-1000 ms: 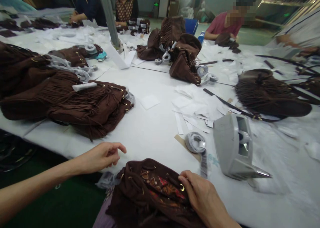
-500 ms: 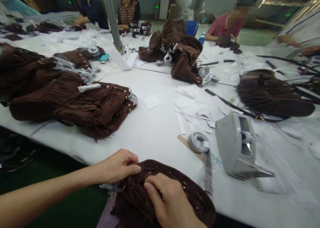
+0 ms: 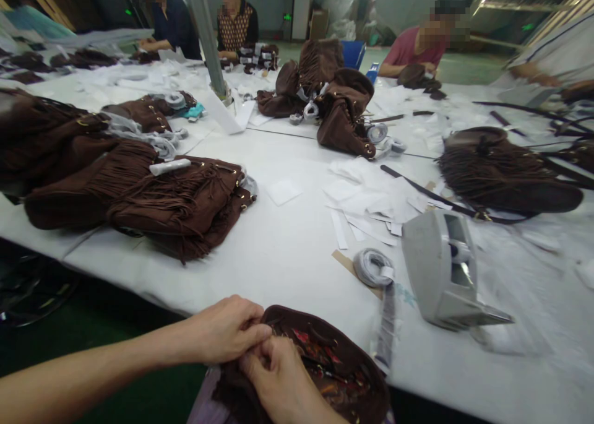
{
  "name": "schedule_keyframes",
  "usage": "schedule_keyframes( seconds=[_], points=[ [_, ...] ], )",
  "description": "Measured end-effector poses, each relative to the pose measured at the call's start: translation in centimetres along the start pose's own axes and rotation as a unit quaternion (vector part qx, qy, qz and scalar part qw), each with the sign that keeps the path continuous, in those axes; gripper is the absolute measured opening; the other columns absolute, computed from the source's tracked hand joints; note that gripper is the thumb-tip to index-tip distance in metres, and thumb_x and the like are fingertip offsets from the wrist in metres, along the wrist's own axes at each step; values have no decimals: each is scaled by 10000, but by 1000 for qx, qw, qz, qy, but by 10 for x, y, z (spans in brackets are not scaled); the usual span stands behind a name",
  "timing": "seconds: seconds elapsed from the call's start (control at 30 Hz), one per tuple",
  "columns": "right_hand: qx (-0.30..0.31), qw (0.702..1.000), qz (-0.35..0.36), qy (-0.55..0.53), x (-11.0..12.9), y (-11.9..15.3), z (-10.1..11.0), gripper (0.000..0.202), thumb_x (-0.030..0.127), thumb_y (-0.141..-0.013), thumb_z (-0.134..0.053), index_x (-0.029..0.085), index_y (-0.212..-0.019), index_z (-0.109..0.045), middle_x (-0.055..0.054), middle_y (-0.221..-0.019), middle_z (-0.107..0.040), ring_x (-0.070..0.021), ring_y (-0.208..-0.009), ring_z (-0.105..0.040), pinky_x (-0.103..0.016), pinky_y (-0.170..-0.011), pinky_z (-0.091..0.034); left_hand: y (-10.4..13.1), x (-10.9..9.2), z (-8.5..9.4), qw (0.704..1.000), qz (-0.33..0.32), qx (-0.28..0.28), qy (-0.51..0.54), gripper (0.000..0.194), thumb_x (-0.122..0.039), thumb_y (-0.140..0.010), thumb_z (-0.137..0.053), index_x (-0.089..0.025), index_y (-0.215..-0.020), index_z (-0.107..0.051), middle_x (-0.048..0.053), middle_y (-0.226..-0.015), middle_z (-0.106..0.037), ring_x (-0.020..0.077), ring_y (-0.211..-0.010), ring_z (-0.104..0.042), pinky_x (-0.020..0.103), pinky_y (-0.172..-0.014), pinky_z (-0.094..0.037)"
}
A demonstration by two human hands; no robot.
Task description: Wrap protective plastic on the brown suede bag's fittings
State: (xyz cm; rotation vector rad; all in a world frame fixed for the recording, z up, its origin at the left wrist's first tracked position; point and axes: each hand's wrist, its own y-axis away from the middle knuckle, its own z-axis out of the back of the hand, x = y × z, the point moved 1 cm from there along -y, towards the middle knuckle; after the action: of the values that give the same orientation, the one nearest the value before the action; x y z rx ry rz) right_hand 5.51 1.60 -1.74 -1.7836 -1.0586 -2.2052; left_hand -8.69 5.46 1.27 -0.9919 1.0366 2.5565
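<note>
A dark brown bag (image 3: 366, 362) with metal eyelets lies at the table's front edge, partly over my lap. Its mouth gapes, and a red patterned lining shows inside. My left hand (image 3: 234, 328) is closed on the rim at the bag's far left side. Right beside it, my right hand (image 3: 283, 374) pinches the same stretch of rim, thumb and fingers pressed together. Whether a cord or only the rim's edge lies between the right fingertips is hidden. Right of the bag is a wrapped strap roll (image 3: 372, 267), its tail hanging down beside the bag.
A grey tape dispenser (image 3: 440, 269) stands to the right. Brown fringed bags (image 3: 176, 201) are heaped at the left, with more bags (image 3: 343, 108) in the middle and another bag (image 3: 501, 170) at right. Paper scraps (image 3: 357, 192) litter the white table. Several people sit across it.
My right hand has moved left along the rim, up against my left hand. The bag's mouth has opened wider, showing more red lining. The view has shifted slightly.
</note>
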Motion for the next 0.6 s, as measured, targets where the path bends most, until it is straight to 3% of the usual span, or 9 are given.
schedule_keyframes(
  seconds=[0.17,0.3,0.43,0.6],
  points=[
    [-91,993,-7,77,1,3,-5,286,292,-842,-568,148,-598,-606,18,-550,-541,-108,-532,-452,-228,-506,-284,-3,7,-7,995,-16,-26,97,375,-401,-930,-355,-196,-619,-398,-62,-567,-378,111,-550,-350,232,-510,-268],
    [-94,993,7,67,1,5,-4,245,268,-845,-579,153,-636,-637,-10,-606,-611,-132,-583,-519,-230,-534,-317,-4,11,-14,986,-11,-29,166,363,-438,-918,-365,-203,-642,-382,-65,-587,-338,108,-557,-323,226,-485,-244],
    [-76,989,55,113,2,4,0,239,211,-867,-495,163,-640,-552,13,-579,-544,-109,-540,-447,-227,-513,-282,-10,13,-17,982,-3,-75,173,347,-419,-886,-419,-202,-617,-385,-68,-565,-332,105,-542,-305,234,-490,-235],
    [-102,976,90,172,-1,6,4,209,133,-780,-464,204,-592,-405,56,-516,-418,-89,-478,-379,-223,-480,-239,-23,20,-21,971,4,-108,216,380,-474,-873,-389,-212,-601,-347,-70,-565,-280,96,-519,-267,233,-474,-219]
  ],
)
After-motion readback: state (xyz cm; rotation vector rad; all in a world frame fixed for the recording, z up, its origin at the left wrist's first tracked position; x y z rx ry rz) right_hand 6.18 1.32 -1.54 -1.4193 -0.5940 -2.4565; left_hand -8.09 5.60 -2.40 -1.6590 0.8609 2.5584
